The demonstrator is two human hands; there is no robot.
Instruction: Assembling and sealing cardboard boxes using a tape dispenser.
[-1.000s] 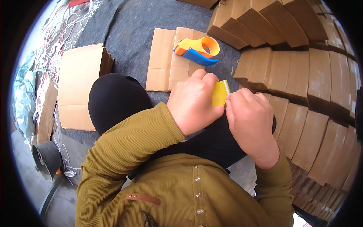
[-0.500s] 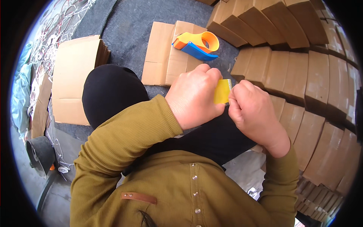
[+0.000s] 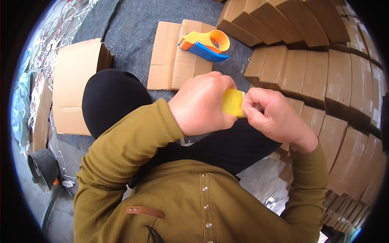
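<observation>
My left hand [image 3: 202, 104] wraps round what looks like a roll of yellow tape [image 3: 233, 103], whose glossy yellow side faces up between thumb and fingers. Against the roll's right edge, my right hand [image 3: 275, 112] is closed, thumb and forefinger pinched at the tape; the fingers hide exactly what they grip. Just beyond both hands, an orange and blue hand-held tape dispenser [image 3: 206, 44] with an open ring rests on flattened cardboard boxes [image 3: 165, 60].
Rows of brown cartons [image 3: 314, 73] are stacked along the right. More flattened boxes [image 3: 77, 87] lie at the left on a dark grey mat [image 3: 135, 28]. Tangled straps [image 3: 60, 26] and a black roll-shaped object [image 3: 43, 166] are at the far left.
My right hand has turned slightly and its pinch sits lower at the roll's edge. Both hands show more of the yellow face. The whole view has shifted a little.
</observation>
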